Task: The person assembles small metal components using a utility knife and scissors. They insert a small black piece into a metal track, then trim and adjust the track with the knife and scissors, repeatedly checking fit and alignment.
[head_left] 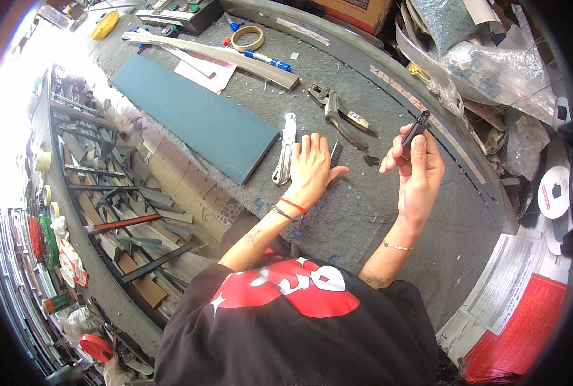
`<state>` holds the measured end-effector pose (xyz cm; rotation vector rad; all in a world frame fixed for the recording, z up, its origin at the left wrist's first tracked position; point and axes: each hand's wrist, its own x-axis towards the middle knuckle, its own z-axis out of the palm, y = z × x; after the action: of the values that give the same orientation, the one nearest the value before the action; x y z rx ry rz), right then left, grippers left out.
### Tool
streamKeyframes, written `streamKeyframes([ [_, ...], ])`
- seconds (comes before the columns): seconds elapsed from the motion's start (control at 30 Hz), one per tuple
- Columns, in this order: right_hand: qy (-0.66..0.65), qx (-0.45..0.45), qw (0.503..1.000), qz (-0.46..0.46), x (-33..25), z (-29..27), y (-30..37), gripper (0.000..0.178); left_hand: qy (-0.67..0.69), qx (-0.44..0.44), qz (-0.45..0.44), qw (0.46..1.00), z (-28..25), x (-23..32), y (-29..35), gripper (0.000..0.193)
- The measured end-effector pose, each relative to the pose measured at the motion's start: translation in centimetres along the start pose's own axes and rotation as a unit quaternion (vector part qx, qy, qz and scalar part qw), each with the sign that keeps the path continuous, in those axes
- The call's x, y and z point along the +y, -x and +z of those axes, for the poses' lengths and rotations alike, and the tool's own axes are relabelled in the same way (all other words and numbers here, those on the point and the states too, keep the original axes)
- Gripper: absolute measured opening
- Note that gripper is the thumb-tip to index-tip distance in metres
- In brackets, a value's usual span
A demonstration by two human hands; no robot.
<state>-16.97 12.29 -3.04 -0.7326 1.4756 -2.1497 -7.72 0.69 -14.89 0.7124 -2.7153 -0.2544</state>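
Observation:
My right hand [421,170] is raised at the right, its thumb and fingers pinching a small black plastic-looking part [416,132] with a narrow tip. Palm down on the grey work surface [357,206], my left hand [312,164] has its fingers stretched out and thumb spread. A silver utility knife [286,151] lies along the left side of that hand. Between its thumb and forefinger a dark flat strip [336,154] shows, partly covered. A small black piece [371,160] rests between the two hands.
Pliers [358,122] and a grey clamp-like tool [331,109] lie beyond my hands. A long dark grey panel [193,116] spans the left. Further back are a tape roll [248,38], a blue marker [267,61] and a long strip [215,55]. Plastic bags [499,64] crowd the right edge.

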Motion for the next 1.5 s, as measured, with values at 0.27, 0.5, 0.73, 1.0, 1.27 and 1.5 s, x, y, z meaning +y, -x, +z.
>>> streamKeyframes([
  [0.27, -0.01, -0.028, 1.0, 0.003, 0.2, 0.3, 0.1, 0.025, 0.0, -0.019, -0.008, 1.0, 2.2, 0.1, 0.3, 0.047],
  [0.5, 0.157, -0.006, 0.985, -0.076, 0.6, 1.6, 0.8, 0.018, 0.12, -0.019, -0.022, 0.992, 2.0, -0.3, 0.2, 0.035],
  [0.73, 0.179, -0.001, 0.976, -0.123, 0.6, 1.9, 1.3, 0.016, 0.16, -0.028, -0.059, 0.985, 1.3, 0.0, 0.2, 0.048],
  [1.0, 0.243, -0.015, 0.958, -0.15, 0.2, 1.8, 1.5, 0.014, 0.205, -0.067, -0.082, 0.973, 0.8, -0.6, 0.0, 0.057],
  [1.27, 0.191, 0.009, 0.974, -0.121, 0.2, 1.9, 1.4, 0.016, 0.192, -0.097, -0.064, 0.974, 1.4, -1.1, 0.0, 0.039],
  [1.5, 0.185, 0.0, 0.967, -0.174, 0.2, 2.1, 1.6, 0.023, 0.183, -0.083, -0.033, 0.979, 1.0, -1.5, -0.1, 0.017],
])
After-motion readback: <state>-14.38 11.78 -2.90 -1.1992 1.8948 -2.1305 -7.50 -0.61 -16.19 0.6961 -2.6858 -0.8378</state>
